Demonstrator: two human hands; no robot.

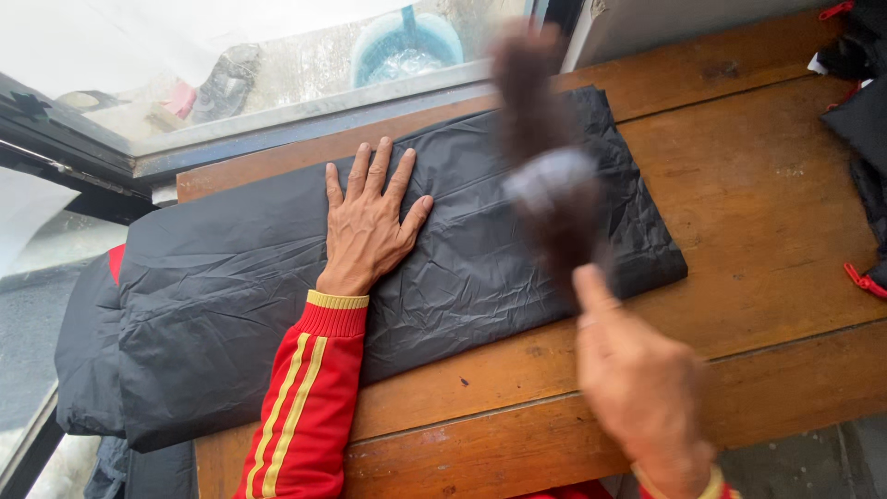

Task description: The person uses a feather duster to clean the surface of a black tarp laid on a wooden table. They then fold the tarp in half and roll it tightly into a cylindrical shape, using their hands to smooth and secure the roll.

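Left hand (370,222) is lying flat and open, fingers spread, palm pressing down on a folded black garment (277,305) of thin, crinkled, shiny fabric. Judging by the spread fingers, the hand is pinning the fabric so it is not sliding about. A red sleeve (309,397) with yellow stripes and a yellow cuff is covering that forearm.

Right hand (642,388) is raised above the near edge of the surface, closed around the handle end of a dark brush-like tool (545,176). The tool is badly motion-blurred; dark bristly ends and a paler band in the middle are showing, but its exact kind is hard to tell. It is hovering over the right part of the garment, apparently not touching.

The garment is lying lengthwise across the wooden surface (767,194), its left end hanging over the edge, a bit of red trim (115,261) peeking out there.

Count: two hands, one tool, one folded garment under the hand. More black fabric with red clips or loops (864,277) is sitting at the far right edge, well apart; number of pieces there not clear.

Beyond the far edge a window frame (277,125) is running along, and through the wet glass a blue basin (407,46) is showing outside
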